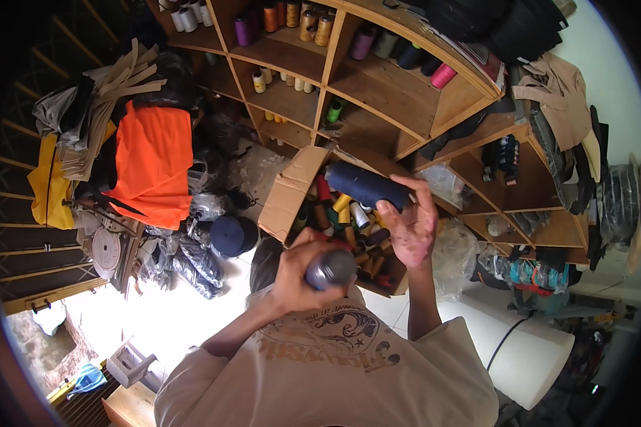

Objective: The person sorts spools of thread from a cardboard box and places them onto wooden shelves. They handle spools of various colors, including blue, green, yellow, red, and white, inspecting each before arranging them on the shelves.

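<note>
My left hand is wrapped round a dark thread spool, held in front of my chest with one end facing up. In my right hand is a long navy blue thread spool, gripped at its right end between thumb and fingers and lying nearly level. Beneath both hands stands an open cardboard box holding several spools in red, yellow, white, green and dark colours. A silvery white spool shows among them. My hands and the two held spools hide part of the box's contents.
Wooden shelves with several coloured thread spools rise beyond the box. Orange cloth and a dark blue roll are at the left. A large white roll lies at the right, near a clear plastic bag.
</note>
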`<state>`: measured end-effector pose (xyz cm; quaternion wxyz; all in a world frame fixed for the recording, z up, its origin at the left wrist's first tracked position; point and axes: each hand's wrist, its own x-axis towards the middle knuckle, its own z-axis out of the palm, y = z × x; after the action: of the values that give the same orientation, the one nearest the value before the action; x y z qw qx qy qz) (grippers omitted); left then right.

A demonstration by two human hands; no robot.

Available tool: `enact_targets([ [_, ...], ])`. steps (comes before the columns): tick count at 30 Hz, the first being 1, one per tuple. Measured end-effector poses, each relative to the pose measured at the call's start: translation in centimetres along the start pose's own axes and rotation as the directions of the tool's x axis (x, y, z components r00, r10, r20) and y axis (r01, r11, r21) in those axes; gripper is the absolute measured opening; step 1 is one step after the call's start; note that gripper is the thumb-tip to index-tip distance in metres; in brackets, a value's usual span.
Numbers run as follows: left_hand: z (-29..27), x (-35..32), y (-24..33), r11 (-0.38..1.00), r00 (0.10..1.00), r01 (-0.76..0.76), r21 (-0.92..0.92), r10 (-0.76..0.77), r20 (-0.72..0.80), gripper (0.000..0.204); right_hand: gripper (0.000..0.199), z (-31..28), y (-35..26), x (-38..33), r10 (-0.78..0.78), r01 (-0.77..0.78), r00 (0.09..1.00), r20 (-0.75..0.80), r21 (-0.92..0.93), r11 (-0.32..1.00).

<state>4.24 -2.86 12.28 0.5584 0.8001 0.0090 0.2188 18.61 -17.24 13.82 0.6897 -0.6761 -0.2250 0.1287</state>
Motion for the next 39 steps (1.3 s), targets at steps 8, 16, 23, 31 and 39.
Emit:
enact_targets([
  [8, -8.1, 10.1, -0.8, 0.938, 0.932, -0.313, 0.147, 0.273, 0.238, 0.041, 0.043, 0.8, 2.2, -2.0, 0.083, -0.109, 0.884, 0.459, 0.030, 0.994],
  [16, 1.5, -1.3, -5.9, 0.436, 0.836, 0.506, -0.744, -0.462, 0.297, 0.027, 0.043, 0.8, -0.4, -0.5, -0.090, 0.092, 0.991, 0.095, -0.016, 0.996],
  [23, -6.9, 2.9, 1.2, 0.943, 0.962, -0.193, 0.271, 0.128, 0.240, 0.049, 0.038, 1.2, 3.7, 0.0, -0.015, 0.087, 0.945, 0.327, -0.208, 0.974],
  [31, -8.7, 7.9, -6.4, 0.908, 0.924, 0.376, -0.186, -0.353, 0.149, 0.033, 0.049, 3.2, 0.7, -0.3, -0.004, -0.140, 0.842, 0.539, 0.225, 0.964],
  [39, -4.8, -0.3, -3.5, 0.956, 0.975, 0.198, -0.215, -0.170, 0.142, 0.039, 0.037, 5.4, 1.5, 1.9, -0.130, 0.144, 0.988, 0.082, -0.192, 0.971],
])
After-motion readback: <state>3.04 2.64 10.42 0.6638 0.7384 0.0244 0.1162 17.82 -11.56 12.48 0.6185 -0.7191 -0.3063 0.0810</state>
